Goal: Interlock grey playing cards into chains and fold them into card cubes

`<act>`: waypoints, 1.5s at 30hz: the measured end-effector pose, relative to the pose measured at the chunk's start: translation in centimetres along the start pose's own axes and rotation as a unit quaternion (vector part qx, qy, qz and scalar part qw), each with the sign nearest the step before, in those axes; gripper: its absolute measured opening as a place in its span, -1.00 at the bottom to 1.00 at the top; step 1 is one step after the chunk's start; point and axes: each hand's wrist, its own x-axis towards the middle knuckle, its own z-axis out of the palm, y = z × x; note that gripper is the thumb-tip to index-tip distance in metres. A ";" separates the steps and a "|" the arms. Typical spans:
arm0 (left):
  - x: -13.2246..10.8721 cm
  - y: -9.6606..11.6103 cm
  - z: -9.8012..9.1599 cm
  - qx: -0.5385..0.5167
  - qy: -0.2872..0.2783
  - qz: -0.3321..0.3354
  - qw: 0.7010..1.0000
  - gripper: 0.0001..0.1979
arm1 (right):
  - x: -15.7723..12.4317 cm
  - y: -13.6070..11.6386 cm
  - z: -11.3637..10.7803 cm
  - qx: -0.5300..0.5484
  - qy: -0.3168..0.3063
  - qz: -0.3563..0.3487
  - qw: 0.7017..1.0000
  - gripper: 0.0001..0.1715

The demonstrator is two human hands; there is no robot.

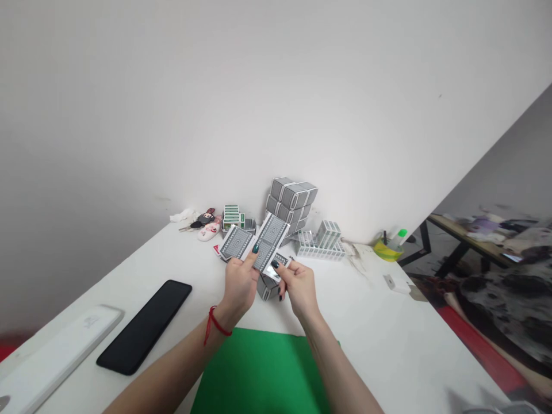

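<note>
In front of me, both hands hold an unfolded playing-card box (pixel 272 234), a flat piece of card with a grey pattern and white borders. My left hand (pixel 242 284) grips its lower left, thumb on top. My right hand (pixel 299 286) pinches the lower right corner, where a shiny flap shows. Another grey-patterned card piece (pixel 236 242) lies just left of it; whether it is joined is unclear. Beneath the hands is a grey box (pixel 267 288), partly covered. Close behind rises a stack of grey boxes (pixel 293 198) against the wall.
Wrapped small boxes (pixel 321 251) stand right of the stack, green-and-white boxes (pixel 232 214) to its left beside a keychain (pixel 210 228). A black phone (pixel 144 328) and a white device (pixel 60 356) lie left. A green mat (pixel 263 374) is nearest me; a yellow holder (pixel 387 251) sits right.
</note>
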 end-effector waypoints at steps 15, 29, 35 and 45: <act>-0.3 -0.7 -0.7 0.098 0.035 0.007 0.995 -0.80 | 1.0 0.7 -0.4 0.051 0.020 0.010 0.998 -0.62; -1.8 -2.0 -0.8 0.318 0.089 0.075 0.941 -0.60 | -0.8 1.0 1.6 0.099 -0.022 -0.001 0.995 -0.69; -1.7 -2.3 -1.0 0.323 0.091 0.054 0.940 -0.43 | -0.2 2.5 1.0 0.076 0.016 -0.013 0.997 -0.68; -1.8 -0.8 -0.3 0.313 0.077 0.083 0.943 -0.61 | 0.3 0.7 -0.1 -0.018 0.016 -0.057 0.998 -0.64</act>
